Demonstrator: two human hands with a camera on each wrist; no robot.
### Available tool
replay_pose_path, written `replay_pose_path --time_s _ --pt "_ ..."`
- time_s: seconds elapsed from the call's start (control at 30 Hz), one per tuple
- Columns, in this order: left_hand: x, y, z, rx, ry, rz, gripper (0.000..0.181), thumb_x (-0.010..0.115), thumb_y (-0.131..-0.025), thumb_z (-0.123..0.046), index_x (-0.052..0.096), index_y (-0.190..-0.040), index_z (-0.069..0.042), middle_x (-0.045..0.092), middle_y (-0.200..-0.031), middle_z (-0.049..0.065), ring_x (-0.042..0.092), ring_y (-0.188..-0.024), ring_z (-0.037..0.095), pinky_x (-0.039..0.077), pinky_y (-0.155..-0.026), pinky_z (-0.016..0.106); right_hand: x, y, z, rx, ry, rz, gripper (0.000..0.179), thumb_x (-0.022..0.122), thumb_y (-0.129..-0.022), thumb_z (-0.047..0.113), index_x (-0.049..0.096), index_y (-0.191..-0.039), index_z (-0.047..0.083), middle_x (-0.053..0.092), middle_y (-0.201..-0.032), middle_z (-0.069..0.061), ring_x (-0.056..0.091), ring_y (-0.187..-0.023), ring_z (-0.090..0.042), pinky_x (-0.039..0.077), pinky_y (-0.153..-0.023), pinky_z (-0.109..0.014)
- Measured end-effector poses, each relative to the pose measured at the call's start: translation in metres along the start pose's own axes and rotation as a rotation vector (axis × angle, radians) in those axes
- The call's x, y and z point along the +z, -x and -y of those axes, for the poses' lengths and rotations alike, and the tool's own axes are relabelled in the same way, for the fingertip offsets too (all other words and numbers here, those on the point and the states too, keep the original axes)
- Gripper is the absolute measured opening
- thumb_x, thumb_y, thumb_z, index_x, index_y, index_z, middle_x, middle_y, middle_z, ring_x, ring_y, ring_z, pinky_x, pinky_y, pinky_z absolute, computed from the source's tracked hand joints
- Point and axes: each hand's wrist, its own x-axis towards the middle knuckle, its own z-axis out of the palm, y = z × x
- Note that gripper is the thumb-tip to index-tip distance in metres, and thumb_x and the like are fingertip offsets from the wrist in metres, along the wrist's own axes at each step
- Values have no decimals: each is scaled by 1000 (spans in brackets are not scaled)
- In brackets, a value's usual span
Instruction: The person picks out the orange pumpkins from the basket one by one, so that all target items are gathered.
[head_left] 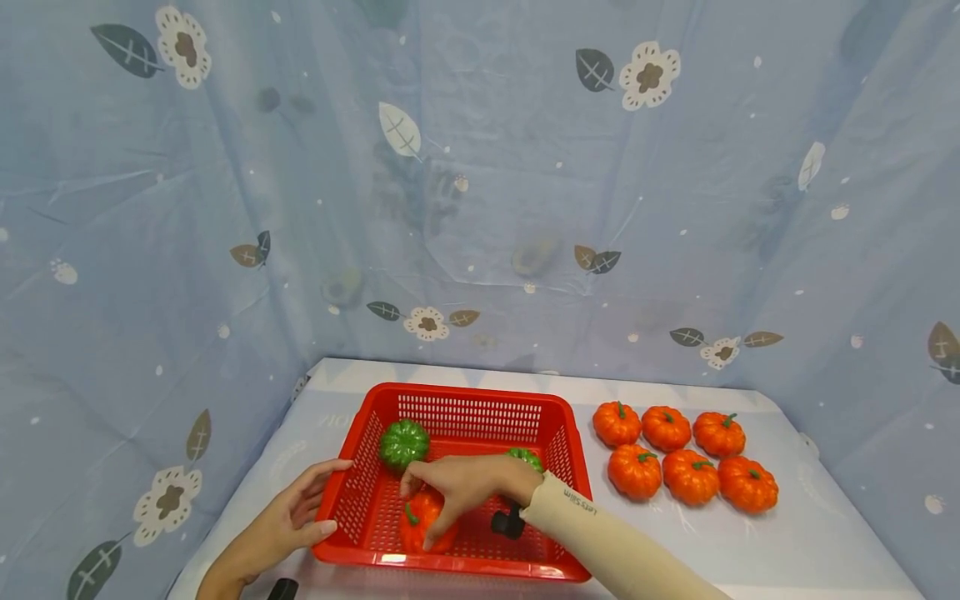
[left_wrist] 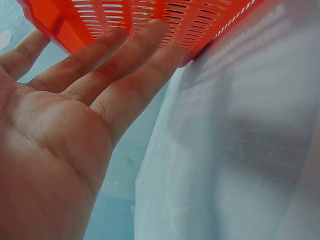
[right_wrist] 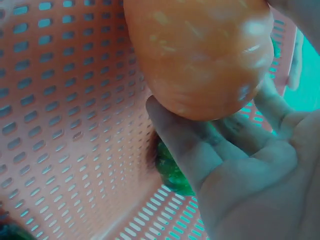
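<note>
A small orange pumpkin with a green stem is inside the red basket, near its front wall. My right hand grips it from above, thumb and fingers around its sides; the right wrist view shows the pumpkin close up against the fingers. At the basket's left side, my left hand rests against the wall with extended fingers, as the left wrist view also shows. Inside the basket, a green pumpkin sits at the back left. Another green one is partly hidden behind my right wrist.
To the right of the basket, several orange pumpkins stand in two rows on the white table. A blue curtain with flowers and leaves encloses the table at the back and both sides.
</note>
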Motion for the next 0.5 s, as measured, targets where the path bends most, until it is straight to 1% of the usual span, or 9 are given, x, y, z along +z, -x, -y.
replay_pose_path --time_s 0.1,0.17,0.23,0.37,0.5 --pt "0 0 0 -4 -6 -3 67 67 -97 -9 36 -156 -14 35 -156 28 56 -128 28 56 -95 34 0 1 0 8 53 55 67 87 -84 37 54 -140 18 59 -124 14 54 -112 2 44 -97 -17" --pt "0 0 0 -9 -10 -7 67 67 -97 -10 37 -156 -15 35 -156 27 56 -128 25 56 -95 34 0 2 1 12 99 77 67 86 -84 39 57 -141 19 59 -125 14 53 -111 2 43 -99 -18" --pt "0 0 0 -8 -16 -8 67 67 -97 -10 37 -156 -15 35 -156 27 56 -128 26 56 -96 35 0 3 1 9 140 78 65 85 -84 41 60 -140 20 60 -124 14 53 -111 2 42 -100 -18" --pt "0 1 -2 -13 -17 -16 68 68 -96 -10 36 -156 -14 35 -157 27 54 -131 33 55 -96 35 -2 6 2 6 151 24 66 85 -83 44 61 -139 19 59 -132 12 51 -117 2 41 -102 -17" --pt "1 1 -3 -26 -13 -18 68 68 -96 -9 36 -156 -14 34 -157 27 50 -133 41 55 -96 35 -7 12 4 5 115 -53 66 85 -82 45 60 -137 18 58 -131 13 52 -113 2 44 -97 -16"
